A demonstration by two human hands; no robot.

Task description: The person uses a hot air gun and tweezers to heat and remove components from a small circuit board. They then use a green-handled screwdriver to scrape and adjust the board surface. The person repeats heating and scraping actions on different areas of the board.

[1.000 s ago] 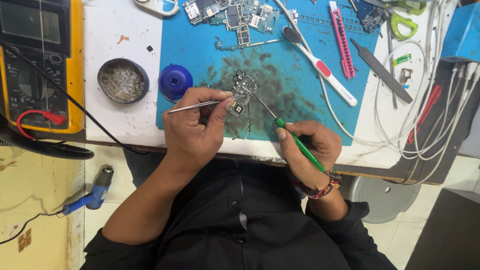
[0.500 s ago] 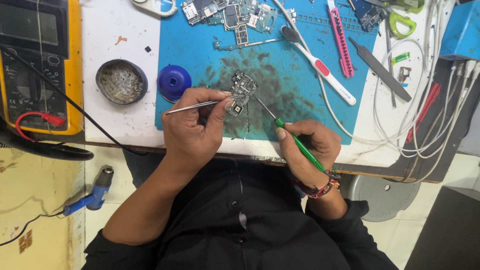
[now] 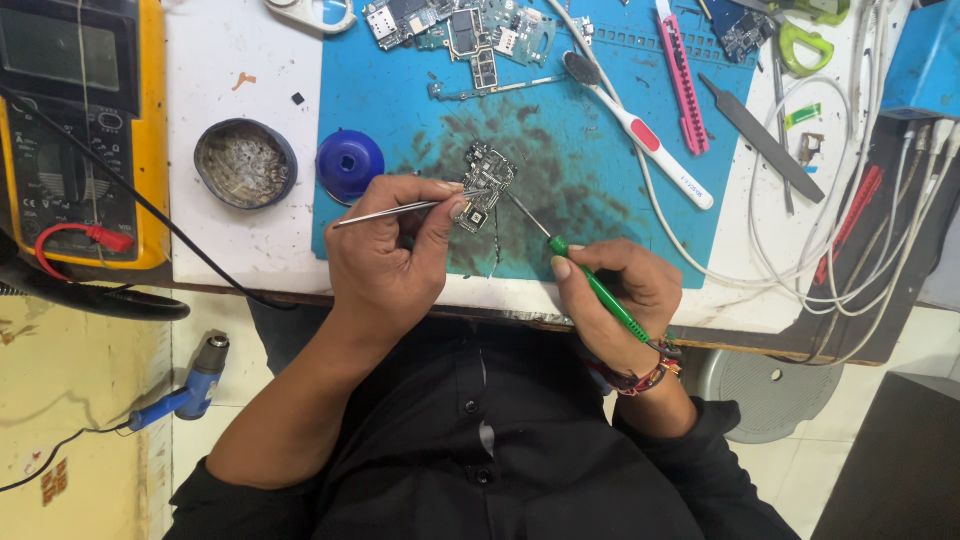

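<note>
A small circuit board (image 3: 484, 186) lies on the stained blue work mat (image 3: 560, 130). My left hand (image 3: 385, 258) grips metal tweezers (image 3: 390, 210) whose tips rest on the board's left side. My right hand (image 3: 618, 296) holds a thin green-handled tool (image 3: 598, 291) like a pen, with its metal tip touching the board from the right. Both hands rest near the table's front edge.
A yellow multimeter (image 3: 75, 130) with red and black leads sits at the left. A round tin (image 3: 244, 163) and a blue cap (image 3: 350, 163) lie left of the mat. More circuit boards (image 3: 460, 30), a toothbrush (image 3: 640, 130), a pink tool (image 3: 682, 80) and white cables (image 3: 850, 200) lie behind and right. A blue heat gun (image 3: 195, 380) lies on the floor.
Both hands hold almost the same pose on the board; only the camera view shifts slightly.
</note>
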